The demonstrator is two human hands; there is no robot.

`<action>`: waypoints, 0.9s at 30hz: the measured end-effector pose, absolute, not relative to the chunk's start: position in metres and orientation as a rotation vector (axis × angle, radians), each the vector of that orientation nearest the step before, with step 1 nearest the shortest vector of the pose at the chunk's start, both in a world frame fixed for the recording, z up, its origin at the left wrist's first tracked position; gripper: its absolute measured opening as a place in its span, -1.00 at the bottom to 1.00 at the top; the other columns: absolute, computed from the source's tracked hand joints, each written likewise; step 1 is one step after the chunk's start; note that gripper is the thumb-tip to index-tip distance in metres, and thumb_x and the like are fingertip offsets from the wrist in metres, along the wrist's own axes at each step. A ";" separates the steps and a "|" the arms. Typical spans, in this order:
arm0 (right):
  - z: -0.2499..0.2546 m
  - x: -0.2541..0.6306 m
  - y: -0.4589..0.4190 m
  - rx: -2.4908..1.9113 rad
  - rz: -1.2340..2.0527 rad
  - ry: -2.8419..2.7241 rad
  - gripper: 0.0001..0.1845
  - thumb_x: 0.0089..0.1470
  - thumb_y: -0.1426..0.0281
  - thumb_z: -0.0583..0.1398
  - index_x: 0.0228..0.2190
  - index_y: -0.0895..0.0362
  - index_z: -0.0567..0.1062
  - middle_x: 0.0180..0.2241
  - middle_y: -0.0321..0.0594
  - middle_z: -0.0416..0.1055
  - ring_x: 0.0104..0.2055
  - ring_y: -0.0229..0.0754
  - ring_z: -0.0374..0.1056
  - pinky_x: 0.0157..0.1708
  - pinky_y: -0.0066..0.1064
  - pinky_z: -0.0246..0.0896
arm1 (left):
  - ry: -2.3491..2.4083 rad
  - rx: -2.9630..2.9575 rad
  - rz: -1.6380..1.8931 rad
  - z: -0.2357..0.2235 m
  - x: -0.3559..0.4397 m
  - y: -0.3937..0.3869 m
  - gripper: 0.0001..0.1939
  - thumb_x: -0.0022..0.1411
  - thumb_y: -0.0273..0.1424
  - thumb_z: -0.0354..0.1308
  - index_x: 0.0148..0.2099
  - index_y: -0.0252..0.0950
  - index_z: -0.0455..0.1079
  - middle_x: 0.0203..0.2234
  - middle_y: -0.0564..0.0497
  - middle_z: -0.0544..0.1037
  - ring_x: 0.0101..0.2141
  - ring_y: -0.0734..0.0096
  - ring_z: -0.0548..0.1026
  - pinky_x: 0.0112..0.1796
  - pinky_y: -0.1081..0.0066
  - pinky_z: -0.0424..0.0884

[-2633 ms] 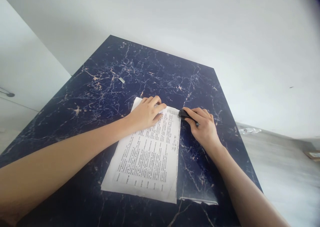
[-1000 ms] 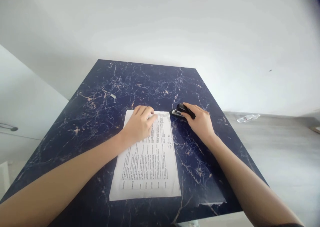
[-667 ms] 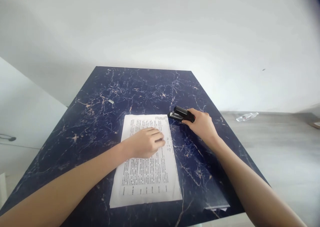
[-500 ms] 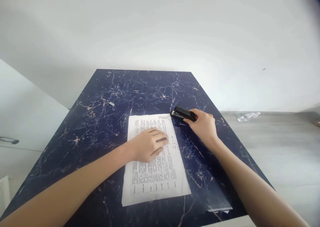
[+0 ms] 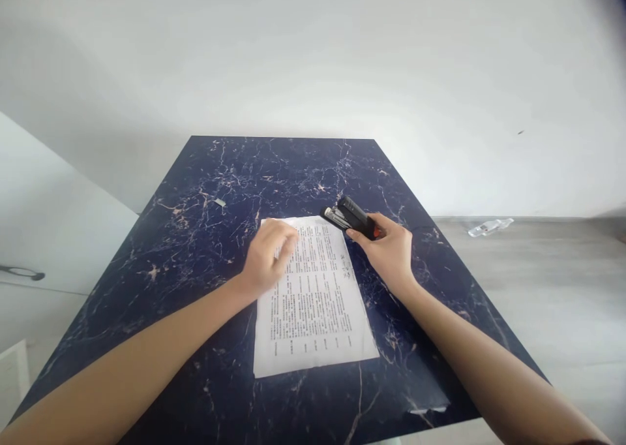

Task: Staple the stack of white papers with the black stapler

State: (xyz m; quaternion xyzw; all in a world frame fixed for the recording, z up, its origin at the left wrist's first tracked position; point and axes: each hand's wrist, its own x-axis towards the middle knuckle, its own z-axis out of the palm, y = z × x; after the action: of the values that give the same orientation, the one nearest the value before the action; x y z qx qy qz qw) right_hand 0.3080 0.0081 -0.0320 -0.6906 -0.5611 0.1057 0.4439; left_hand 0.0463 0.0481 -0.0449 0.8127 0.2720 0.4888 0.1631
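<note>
The black stapler (image 5: 355, 218) is in my right hand (image 5: 388, 249), the thumb on its near side and the fingers round its back. Its jaws stand apart, with the front end at the paper's far right corner; whether the corner lies between the jaws I cannot tell. Printed white paper (image 5: 317, 308) lies flat on the table, handwriting near its right edge. Over its far left part is my left hand (image 5: 268, 254), slightly blurred, fingers bent and the thumb apart from them. I see nothing in that hand.
The dark blue marbled table (image 5: 274, 177) reaches to a white wall. A small pale piece (image 5: 220, 202) lies on it at the left. Clear plastic packaging (image 5: 490, 227) is on the grey floor at the right.
My left hand has lifted from the paper's middle and moved toward its far left corner. The paper has shifted away and slightly right. The stapler has moved left onto the corner, its jaws wider apart.
</note>
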 end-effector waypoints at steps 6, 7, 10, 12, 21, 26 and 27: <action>-0.030 0.277 -0.007 -1.579 0.366 -1.618 -0.73 0.02 0.28 0.38 -0.19 0.04 0.63 -0.26 -0.25 0.61 -0.28 -0.13 0.47 -0.22 -0.27 0.36 | 1.030 1.514 1.538 -0.056 0.040 0.079 -0.65 0.51 -0.25 -0.08 -0.22 -0.20 0.49 -0.19 -0.07 0.58 -0.10 0.25 0.51 -0.12 0.26 0.41; -0.030 0.272 -0.009 -1.562 0.382 -1.651 -0.74 0.03 0.29 0.37 -0.19 0.04 0.63 -0.24 -0.24 0.61 -0.26 -0.12 0.48 -0.21 -0.26 0.36 | 1.008 1.429 1.540 -0.060 0.039 0.083 -0.65 0.50 -0.24 -0.08 -0.23 -0.21 0.48 -0.18 -0.07 0.58 -0.08 0.24 0.51 -0.12 0.26 0.42; -0.033 0.264 -0.009 -1.552 0.411 -1.722 -0.75 0.05 0.28 0.36 -0.18 0.02 0.62 -0.22 -0.21 0.61 -0.23 -0.07 0.49 -0.18 -0.22 0.36 | 0.966 1.276 1.525 -0.067 0.040 0.088 -0.66 0.47 -0.22 -0.06 -0.23 -0.21 0.49 -0.15 -0.07 0.59 -0.05 0.23 0.52 -0.10 0.27 0.43; -0.036 0.263 -0.005 -1.571 0.392 -1.768 -0.76 0.06 0.26 0.35 -0.18 0.01 0.62 -0.23 -0.20 0.61 -0.22 -0.04 0.49 -0.12 -0.15 0.36 | 0.960 1.243 1.518 -0.068 0.041 0.088 -0.66 0.46 -0.21 -0.04 -0.23 -0.21 0.49 -0.15 -0.08 0.59 -0.05 0.24 0.53 -0.08 0.27 0.44; -0.047 0.265 0.011 -1.592 0.344 -1.883 -0.78 0.08 0.25 0.34 -0.19 -0.02 0.61 -0.25 -0.24 0.62 -0.23 -0.04 0.48 0.07 0.01 0.24 | 0.977 1.271 1.441 -0.062 0.043 0.083 -0.64 0.46 -0.18 -0.04 -0.24 -0.23 0.49 -0.11 -0.11 0.63 0.00 0.21 0.55 0.06 0.19 0.42; -0.036 0.272 0.006 -1.499 0.321 -1.891 -0.58 0.09 0.14 0.34 -0.03 0.01 0.58 -0.06 -0.12 0.57 0.01 0.08 0.44 0.03 -0.06 0.31 | 0.976 1.266 1.453 -0.064 0.043 0.083 -0.63 0.47 -0.17 -0.04 -0.26 -0.23 0.49 -0.12 -0.11 0.63 -0.01 0.21 0.56 0.06 0.17 0.42; -0.032 0.274 0.003 -1.501 0.278 -1.855 -0.59 0.13 0.12 0.31 -0.02 0.02 0.57 -0.03 -0.10 0.56 0.05 0.10 0.41 0.03 -0.06 0.32 | 0.976 1.263 1.449 -0.064 0.043 0.083 -0.63 0.47 -0.18 -0.04 -0.25 -0.24 0.49 -0.12 -0.12 0.63 -0.01 0.21 0.56 0.06 0.16 0.42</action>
State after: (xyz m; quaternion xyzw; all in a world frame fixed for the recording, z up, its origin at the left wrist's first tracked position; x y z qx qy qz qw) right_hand 0.2744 0.0031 -0.0323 -0.5825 -0.7201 0.1078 0.3612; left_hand 0.0427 0.0830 -0.0640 0.5160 0.3988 0.5923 0.4732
